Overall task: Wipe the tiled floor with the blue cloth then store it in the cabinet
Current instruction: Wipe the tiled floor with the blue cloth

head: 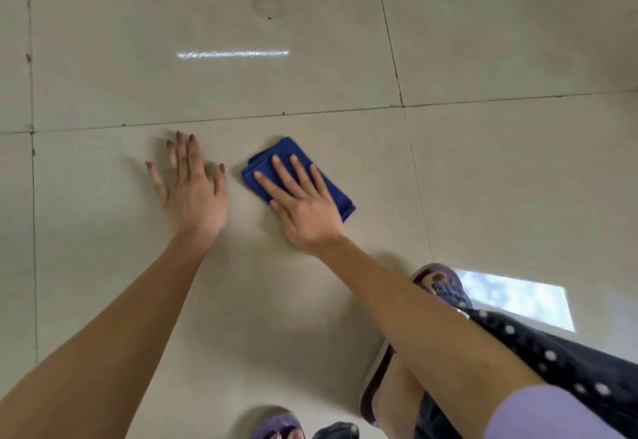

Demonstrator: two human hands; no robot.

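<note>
right hand [305, 205]: fingers spread, pressed flat on blue cloth [331, 190]
left hand [193, 193]: spread flat on tiled floor [483, 179]

The cloth [298, 176] lies flat on the floor [483, 169], just short of the grout line that crosses ahead of it. The right hand [303, 205] rests on top of the cloth, fingers spread. The left hand [191, 190] lies flat on the floor just left of the cloth, apart from it. Two sandalled feet [445, 286] stand behind the hands, toward the near-right edge.
</note>
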